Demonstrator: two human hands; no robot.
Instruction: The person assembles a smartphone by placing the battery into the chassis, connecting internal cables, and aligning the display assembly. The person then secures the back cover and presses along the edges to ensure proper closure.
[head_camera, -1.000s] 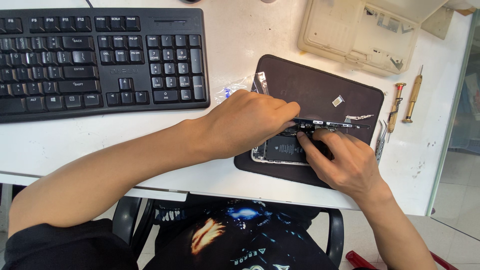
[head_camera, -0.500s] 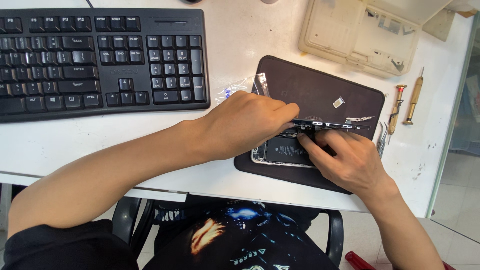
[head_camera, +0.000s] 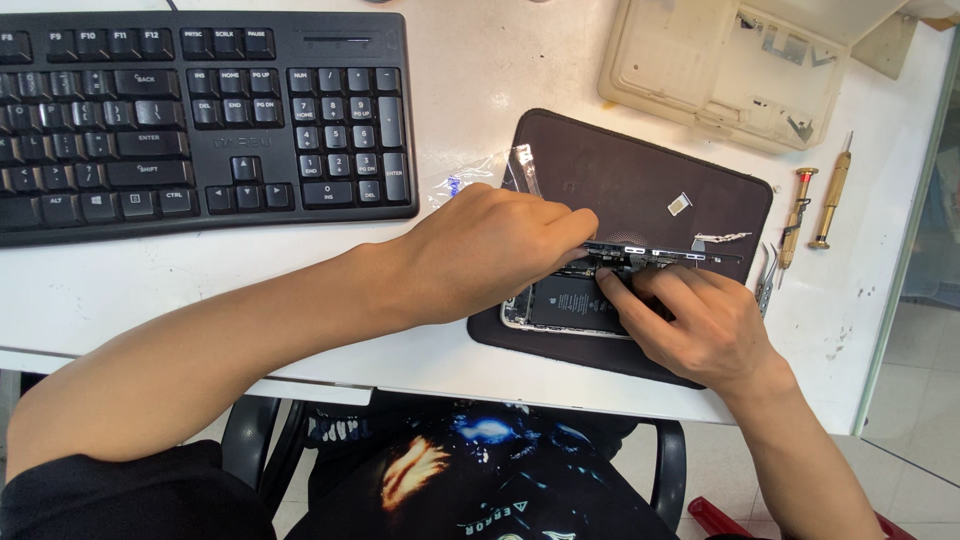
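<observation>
Lying on the dark work mat (head_camera: 620, 160), the opened phone (head_camera: 565, 305) sat at the mat's near edge, its back exposed and a dark battery filling most of the body. The left hand (head_camera: 490, 250) reached across the mat's left border, fingers drawn together and closed on the phone's upper edge, where a narrow strip of parts (head_camera: 650, 252) ran rightward over the mat's middle. The right hand (head_camera: 700, 325) rested over the mat's near right corner, fingers curled and pressed down on the phone's right half; whether it pinched anything small between the fingertips could not be told.

Elsewhere on the mat, a small pale metal piece (head_camera: 680, 203) lay toward the far right part, and a thin silvery bracket (head_camera: 722, 238) lay just nearer than it. A scrap of clear plastic film (head_camera: 480, 175) overlapped the mat's left edge. Left of the mat stood a black keyboard (head_camera: 200, 110). Beyond the mat's far right corner sat a cream plastic casing (head_camera: 720, 70), opened upward. Right of the mat lay two brass-coloured screwdrivers (head_camera: 815, 205) side by side, with tweezers (head_camera: 767, 275) just off the mat's right edge. All rested on a white table (head_camera: 470, 60).
</observation>
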